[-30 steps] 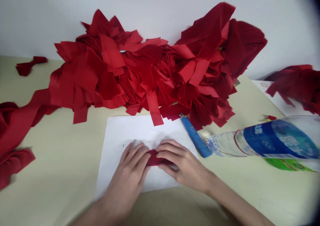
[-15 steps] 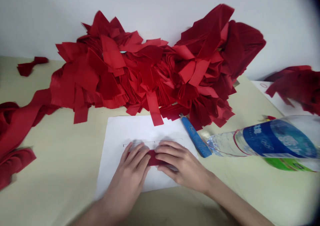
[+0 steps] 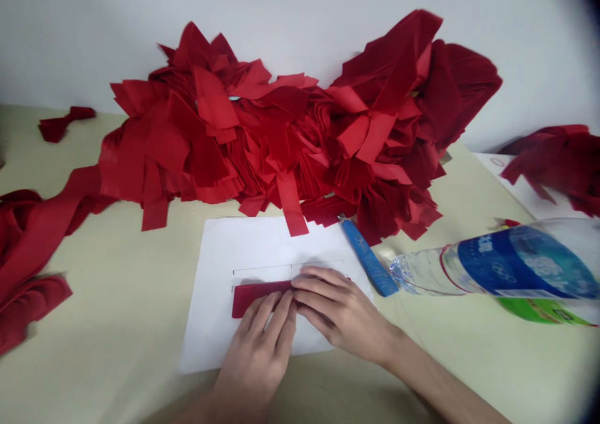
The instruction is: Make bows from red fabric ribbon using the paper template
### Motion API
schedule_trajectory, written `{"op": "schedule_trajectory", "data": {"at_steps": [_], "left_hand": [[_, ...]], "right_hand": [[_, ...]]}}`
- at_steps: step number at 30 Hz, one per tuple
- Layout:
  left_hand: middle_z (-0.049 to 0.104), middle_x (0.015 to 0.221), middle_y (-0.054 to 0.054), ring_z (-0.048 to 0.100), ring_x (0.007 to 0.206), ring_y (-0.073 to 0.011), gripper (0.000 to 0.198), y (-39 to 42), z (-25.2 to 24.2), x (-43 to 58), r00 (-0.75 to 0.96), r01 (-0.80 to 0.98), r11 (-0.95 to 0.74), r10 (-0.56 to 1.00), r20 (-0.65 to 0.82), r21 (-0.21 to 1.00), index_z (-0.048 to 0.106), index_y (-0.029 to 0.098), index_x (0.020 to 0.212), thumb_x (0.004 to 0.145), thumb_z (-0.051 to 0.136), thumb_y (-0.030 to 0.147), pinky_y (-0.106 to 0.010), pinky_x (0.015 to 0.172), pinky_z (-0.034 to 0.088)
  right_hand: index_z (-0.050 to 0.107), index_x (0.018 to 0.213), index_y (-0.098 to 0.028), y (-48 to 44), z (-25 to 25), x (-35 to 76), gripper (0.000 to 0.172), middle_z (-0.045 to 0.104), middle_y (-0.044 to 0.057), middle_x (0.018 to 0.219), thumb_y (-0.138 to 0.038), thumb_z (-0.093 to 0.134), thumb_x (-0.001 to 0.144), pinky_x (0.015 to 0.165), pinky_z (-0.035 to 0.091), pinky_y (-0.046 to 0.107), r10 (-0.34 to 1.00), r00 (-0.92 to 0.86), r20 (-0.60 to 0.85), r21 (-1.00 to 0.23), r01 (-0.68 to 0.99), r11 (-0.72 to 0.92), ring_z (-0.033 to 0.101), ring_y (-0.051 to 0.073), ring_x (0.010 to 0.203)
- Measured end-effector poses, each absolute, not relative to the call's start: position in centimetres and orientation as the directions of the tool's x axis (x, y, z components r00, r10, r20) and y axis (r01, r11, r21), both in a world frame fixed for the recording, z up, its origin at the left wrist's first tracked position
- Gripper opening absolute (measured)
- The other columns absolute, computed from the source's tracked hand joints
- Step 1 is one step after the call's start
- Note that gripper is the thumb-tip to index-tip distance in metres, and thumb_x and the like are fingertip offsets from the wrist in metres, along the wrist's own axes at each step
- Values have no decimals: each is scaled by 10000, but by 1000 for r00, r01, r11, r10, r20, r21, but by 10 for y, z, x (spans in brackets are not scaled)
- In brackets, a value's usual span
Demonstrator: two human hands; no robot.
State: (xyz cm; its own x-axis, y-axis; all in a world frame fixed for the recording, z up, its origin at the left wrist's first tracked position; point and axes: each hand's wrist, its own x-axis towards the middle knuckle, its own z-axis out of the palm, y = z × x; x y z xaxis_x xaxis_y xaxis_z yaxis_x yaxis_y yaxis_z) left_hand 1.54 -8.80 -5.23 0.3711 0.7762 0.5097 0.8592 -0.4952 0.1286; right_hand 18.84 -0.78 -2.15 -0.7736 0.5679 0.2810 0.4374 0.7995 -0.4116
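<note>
A red fabric strip [image 3: 250, 296] lies flat on a white paper sheet [image 3: 244, 249] that bears thin pencil lines. My left hand [image 3: 262, 346] rests at the strip's lower edge, fingers stretched out flat on it. My right hand [image 3: 340, 314] lies over the strip's right half, fingers extended leftward and pressing it down. The right end of the strip is hidden under this hand.
A large heap of red fabric strips [image 3: 290, 130] fills the back of the beige table [image 3: 94, 324]. A blue cutter [image 3: 368, 258] lies right of the paper. A plastic water bottle [image 3: 497, 264] lies on its side at right. More red cloth [image 3: 28, 249] lies left and far right.
My left hand has slid back toward me and to the right, uncovering the strip's left half, which now lies flat. The right hand has hardly moved.
</note>
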Motion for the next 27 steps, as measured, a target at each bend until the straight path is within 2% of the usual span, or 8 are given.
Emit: {"op": "schedule_trajectory", "data": {"at_steps": [3, 6, 9, 11, 16, 19, 23, 27], "left_hand": [[683, 1102, -124, 595, 1008, -289, 263, -89, -52, 14, 388, 850, -511, 771, 505, 126, 676, 85, 995, 890, 435, 77, -425, 829, 488], [682, 1113, -120, 592, 1015, -291, 305, -89, -50, 12, 401, 842, -524, 770, 496, 133, 675, 77, 1021, 899, 395, 76, -420, 837, 482], [688, 1110, -106, 597, 1007, -275, 370, -88, -48, 10, 409, 836, -530, 774, 483, 141, 680, 83, 1026, 911, 328, 64, -401, 835, 482], [692, 1104, -100, 601, 1004, -268, 400, -87, -47, 10, 415, 837, -531, 775, 477, 135, 683, 85, 1019, 909, 300, 48, -396, 836, 482], [694, 1104, -90, 605, 1004, -256, 395, -87, -46, 10, 413, 845, -521, 778, 473, 119, 683, 94, 1021, 905, 310, 39, -384, 844, 482], [697, 1097, -93, 609, 996, -256, 393, -87, -46, 9, 410, 845, -522, 771, 487, 115, 685, 87, 1006, 904, 309, 34, -384, 839, 481], [695, 1100, -98, 606, 1001, -257, 390, -87, -47, 9, 408, 840, -527, 769, 492, 127, 684, 85, 1011, 901, 314, 29, -386, 839, 474], [688, 1113, -113, 597, 1016, -264, 395, -88, -48, 9, 400, 835, -529, 774, 490, 154, 678, 72, 1027, 904, 306, 27, -391, 847, 462]], "right_hand": [[654, 1012, -170, -7, -14, 195, 175, 660, 45, 1085, -203, 596, 851, 980, 466, 369, 623, -729, 283, -461, 466, 755, 524, 197, 1123], [649, 946, -158, -14, -7, 206, 128, 671, 60, 947, -152, 611, 824, 825, 514, 350, 683, -621, 384, -463, 510, 725, 578, 186, 937], [623, 824, -140, -31, -9, 216, 48, 643, 26, 718, -98, 609, 805, 599, 482, 290, 623, -634, 458, -375, 498, 782, 549, 140, 655], [620, 803, -139, -44, -16, 218, 63, 629, 12, 660, -103, 577, 831, 552, 465, 275, 575, -701, 421, -304, 488, 818, 527, 123, 571], [647, 877, -155, -57, -29, 217, 154, 654, 23, 701, -172, 496, 903, 623, 512, 262, 617, -718, 323, -286, 547, 787, 610, 129, 652], [640, 887, -156, -55, -27, 218, 130, 672, 20, 731, -156, 510, 892, 638, 525, 259, 617, -692, 375, -305, 537, 787, 622, 127, 674], [632, 946, -107, -49, -23, 227, 130, 698, 69, 827, -78, 576, 832, 721, 547, 313, 625, -592, 509, -242, 598, 764, 640, 169, 783], [658, 939, -122, -43, -28, 238, 139, 701, 90, 901, -97, 553, 853, 788, 556, 352, 672, -598, 436, -141, 693, 707, 654, 194, 858]]}}
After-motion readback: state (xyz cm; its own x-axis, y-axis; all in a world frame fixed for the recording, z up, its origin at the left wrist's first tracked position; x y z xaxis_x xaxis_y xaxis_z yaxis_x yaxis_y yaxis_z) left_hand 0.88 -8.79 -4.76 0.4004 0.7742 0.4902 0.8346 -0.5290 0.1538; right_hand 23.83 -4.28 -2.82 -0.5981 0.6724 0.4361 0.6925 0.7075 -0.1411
